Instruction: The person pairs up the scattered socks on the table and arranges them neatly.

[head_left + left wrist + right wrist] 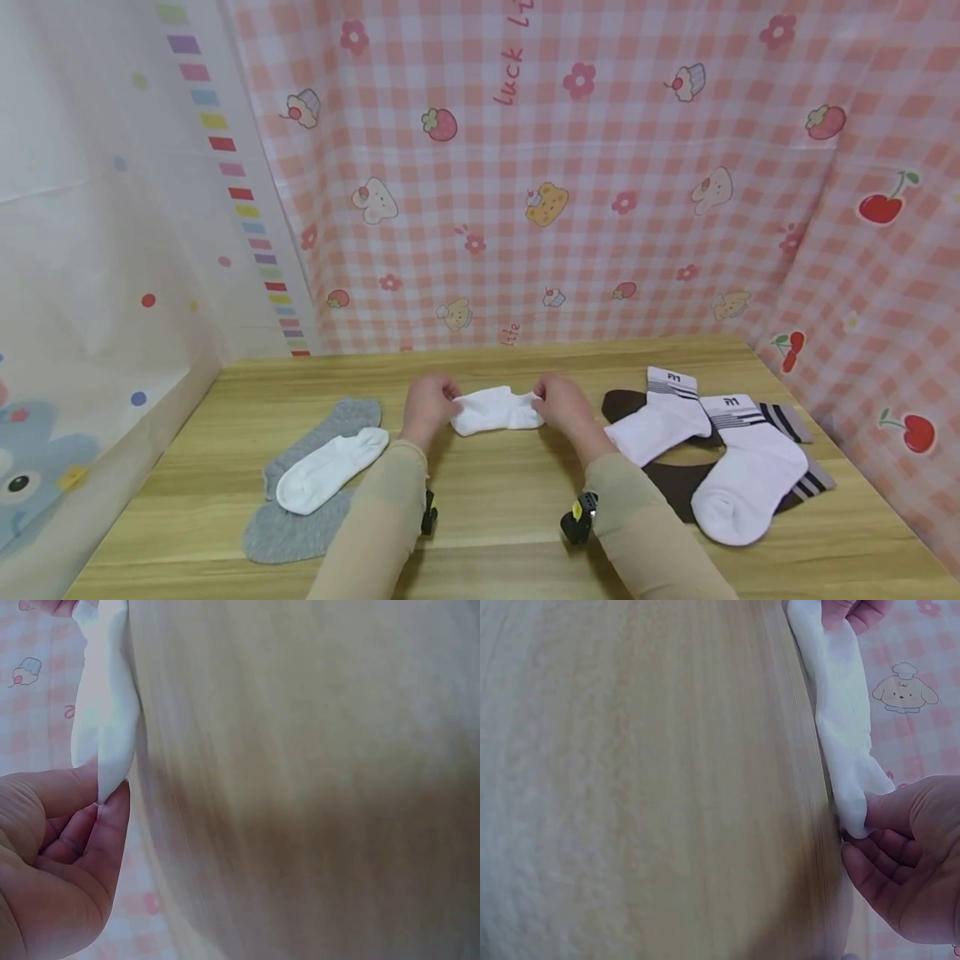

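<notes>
A short white sock (497,411) is stretched sideways between my two hands, low over the middle of the wooden table. My left hand (429,408) pinches its left end between thumb and fingers; in the left wrist view the thumb lies on top of the white sock (106,697). The right end is pinched by my right hand (564,410), with thumb and fingertips meeting at the edge of the white sock (840,712) in the right wrist view. Another white ankle sock (330,471) lies to the left, on top of grey socks (292,529).
To the right, white crew socks with black stripes (750,479) overlap dark brown socks (675,487) and striped grey sock cuffs (787,422). The wooden table (502,521) backs onto a pink checked curtain (495,250). A pale curtain (97,250) hangs at the left.
</notes>
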{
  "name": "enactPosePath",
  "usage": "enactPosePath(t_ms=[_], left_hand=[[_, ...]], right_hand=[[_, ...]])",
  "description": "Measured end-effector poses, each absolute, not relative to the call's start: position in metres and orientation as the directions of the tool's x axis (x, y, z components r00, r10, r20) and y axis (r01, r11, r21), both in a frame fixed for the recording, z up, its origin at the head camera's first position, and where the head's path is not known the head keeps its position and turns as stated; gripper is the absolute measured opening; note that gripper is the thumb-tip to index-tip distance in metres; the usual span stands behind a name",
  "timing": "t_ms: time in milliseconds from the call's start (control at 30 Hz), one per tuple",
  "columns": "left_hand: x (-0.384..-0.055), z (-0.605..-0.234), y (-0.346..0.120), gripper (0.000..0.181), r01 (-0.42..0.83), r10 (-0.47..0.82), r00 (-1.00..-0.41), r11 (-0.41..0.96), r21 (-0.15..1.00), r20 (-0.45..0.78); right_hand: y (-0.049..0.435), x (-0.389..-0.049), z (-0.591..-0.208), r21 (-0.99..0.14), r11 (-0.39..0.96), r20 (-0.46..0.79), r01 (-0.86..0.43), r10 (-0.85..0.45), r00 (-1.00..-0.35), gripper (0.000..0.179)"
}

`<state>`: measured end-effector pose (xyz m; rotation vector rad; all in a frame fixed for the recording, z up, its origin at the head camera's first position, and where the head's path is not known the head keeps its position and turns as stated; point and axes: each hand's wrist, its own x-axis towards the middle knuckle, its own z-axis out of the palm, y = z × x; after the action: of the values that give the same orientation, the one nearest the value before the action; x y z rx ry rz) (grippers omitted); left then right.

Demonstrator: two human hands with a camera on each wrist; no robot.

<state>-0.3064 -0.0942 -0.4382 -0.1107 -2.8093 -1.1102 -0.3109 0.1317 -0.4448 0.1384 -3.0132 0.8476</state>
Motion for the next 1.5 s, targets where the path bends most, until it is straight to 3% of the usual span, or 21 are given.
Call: enactPosePath(t_ms=[700, 1500], left_hand=[[-0.3121, -0.4396, -0.0943, 0.016, 0.171, 0.107, -0.984, 0.806, 0.567, 0.145], [-0.3135, -0.4407, -0.0978, 0.014, 0.101, 0.070, -0.995, 0.840, 0.533, 0.077]], right_hand=[[0.1308, -0.3129, -0.4495, -0.471, 0.873, 0.076, -0.128, -0.105, -0.992, 0.019], [0.1322, -0.3106, -0.4493, -0.463, 0.877, 0.068, -0.130, -0.111, -0.991, 0.011]])
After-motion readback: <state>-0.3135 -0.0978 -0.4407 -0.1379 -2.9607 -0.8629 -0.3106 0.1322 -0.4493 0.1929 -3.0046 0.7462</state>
